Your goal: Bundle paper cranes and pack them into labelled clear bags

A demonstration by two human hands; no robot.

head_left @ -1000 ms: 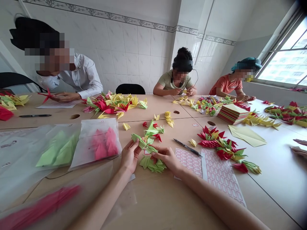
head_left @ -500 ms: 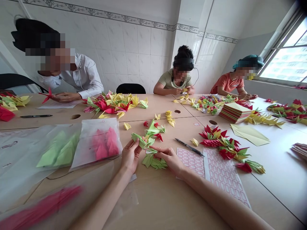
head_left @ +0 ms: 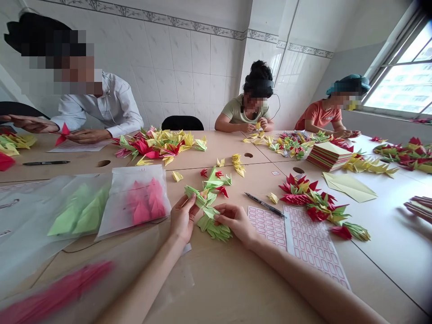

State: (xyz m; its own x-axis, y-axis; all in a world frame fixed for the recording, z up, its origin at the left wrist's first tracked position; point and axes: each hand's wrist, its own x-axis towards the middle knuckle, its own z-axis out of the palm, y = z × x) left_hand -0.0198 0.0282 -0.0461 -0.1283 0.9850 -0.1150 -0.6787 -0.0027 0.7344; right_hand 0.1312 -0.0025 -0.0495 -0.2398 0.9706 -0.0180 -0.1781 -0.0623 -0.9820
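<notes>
Here, my left hand (head_left: 182, 219) squeezes the green folded paper (head_left: 201, 202), my right hand (head_left: 235, 220) pinches its near end, and its long way slants from far left to near right.

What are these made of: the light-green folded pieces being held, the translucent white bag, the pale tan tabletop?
Light-green folded pieces: very likely paper, matte; sharp creases, thin edges.
Translucent white bag: likely thin frosted plastic; the pink folded pieces inside show through hazily.
Pale tan tabletop: probably smooth laminate board, slightly glossy; even colour, glare at right; veneer not ruled out.
</notes>
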